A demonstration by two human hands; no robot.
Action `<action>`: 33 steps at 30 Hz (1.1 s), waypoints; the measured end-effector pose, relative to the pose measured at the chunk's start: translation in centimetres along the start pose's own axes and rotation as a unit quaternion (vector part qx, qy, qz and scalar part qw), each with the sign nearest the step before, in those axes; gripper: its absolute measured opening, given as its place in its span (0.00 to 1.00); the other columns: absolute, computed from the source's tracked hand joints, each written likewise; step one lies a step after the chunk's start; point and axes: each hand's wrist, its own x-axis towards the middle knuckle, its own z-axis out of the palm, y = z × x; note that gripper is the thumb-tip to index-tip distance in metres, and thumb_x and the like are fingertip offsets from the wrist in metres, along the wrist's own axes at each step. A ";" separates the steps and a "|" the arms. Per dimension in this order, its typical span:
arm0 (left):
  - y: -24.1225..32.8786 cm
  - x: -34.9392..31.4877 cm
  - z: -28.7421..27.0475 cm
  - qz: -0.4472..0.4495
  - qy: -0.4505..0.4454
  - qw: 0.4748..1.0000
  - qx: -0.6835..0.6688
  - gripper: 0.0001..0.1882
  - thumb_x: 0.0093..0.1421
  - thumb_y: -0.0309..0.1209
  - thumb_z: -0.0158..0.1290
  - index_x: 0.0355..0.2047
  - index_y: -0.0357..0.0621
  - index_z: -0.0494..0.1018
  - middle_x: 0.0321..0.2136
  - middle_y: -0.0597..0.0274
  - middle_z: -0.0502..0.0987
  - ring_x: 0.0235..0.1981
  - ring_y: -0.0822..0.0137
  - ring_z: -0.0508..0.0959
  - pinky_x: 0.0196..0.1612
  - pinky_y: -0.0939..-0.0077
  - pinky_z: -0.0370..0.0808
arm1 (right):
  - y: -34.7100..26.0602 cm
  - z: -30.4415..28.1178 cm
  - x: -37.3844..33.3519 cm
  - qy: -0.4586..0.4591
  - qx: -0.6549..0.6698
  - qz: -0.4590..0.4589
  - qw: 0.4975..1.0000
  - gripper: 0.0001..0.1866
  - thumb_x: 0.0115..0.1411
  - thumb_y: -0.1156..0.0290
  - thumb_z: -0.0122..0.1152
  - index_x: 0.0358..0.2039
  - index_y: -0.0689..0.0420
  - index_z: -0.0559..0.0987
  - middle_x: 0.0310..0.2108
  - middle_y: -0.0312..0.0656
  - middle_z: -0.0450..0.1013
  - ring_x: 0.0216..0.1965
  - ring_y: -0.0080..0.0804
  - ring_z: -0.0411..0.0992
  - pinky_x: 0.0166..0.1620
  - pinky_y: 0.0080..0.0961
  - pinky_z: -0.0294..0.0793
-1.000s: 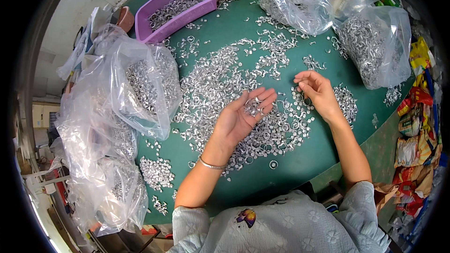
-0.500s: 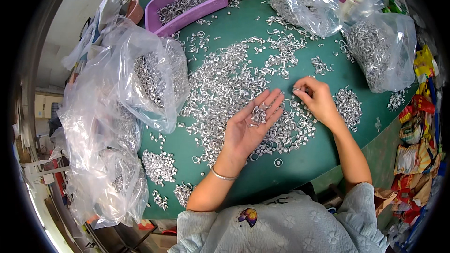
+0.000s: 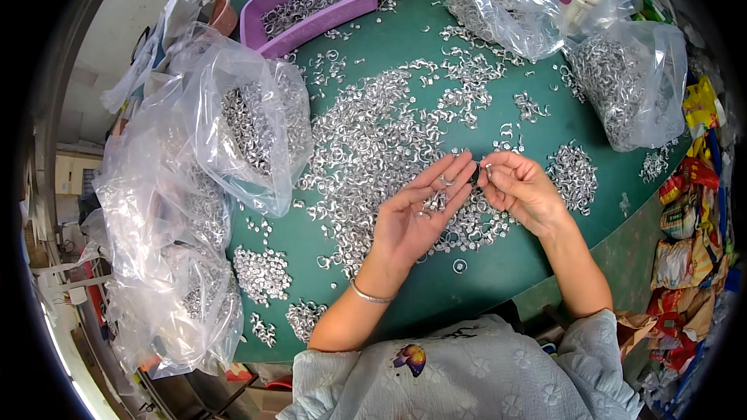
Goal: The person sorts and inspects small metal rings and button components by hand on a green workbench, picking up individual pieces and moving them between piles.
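Over the near right of the pile, the left hand, fingers loosely spread, holds metal bits, and the right hand pinches what looks like one, maybe picking through them, which calls for gentle fingers.

On the table, a heap of parts lies between bags left and another bag right, a tub behind.

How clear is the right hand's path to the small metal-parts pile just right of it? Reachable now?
Probably yes: the right hand is close beside the pile, with nothing visible between them. It points away, though, and appears to pinch a small metal piece.
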 end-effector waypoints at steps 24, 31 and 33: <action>-0.9 -0.9 -1.8 -0.007 0.037 0.999 -0.019 0.31 0.50 0.20 0.41 0.57 0.24 0.54 0.52 0.45 0.65 0.56 0.59 0.64 0.60 0.59 0.60 | 0.6 3.8 0.0 0.019 -0.573 -0.352 0.740 0.10 0.47 0.78 0.62 0.32 0.59 0.78 0.28 0.39 0.68 0.30 0.36 0.65 0.34 0.28 0.66; -0.9 -1.0 -1.0 -0.021 0.009 1.000 0.019 0.28 0.53 0.20 0.39 0.56 0.24 0.56 0.55 0.48 0.63 0.58 0.60 0.62 0.62 0.60 0.59 | -1.1 4.8 -0.1 -0.025 -0.674 -0.338 0.656 0.08 0.49 0.79 0.58 0.32 0.58 0.77 0.31 0.40 0.68 0.33 0.36 0.64 0.37 0.29 0.65; -1.1 -1.2 -1.3 -0.031 0.010 0.999 0.007 0.27 0.53 0.20 0.38 0.56 0.24 0.56 0.56 0.47 0.62 0.58 0.59 0.62 0.62 0.60 0.59 | -1.3 4.6 -0.3 -0.031 -0.687 -0.331 0.646 0.07 0.50 0.80 0.58 0.31 0.58 0.77 0.32 0.40 0.69 0.34 0.35 0.66 0.38 0.27 0.66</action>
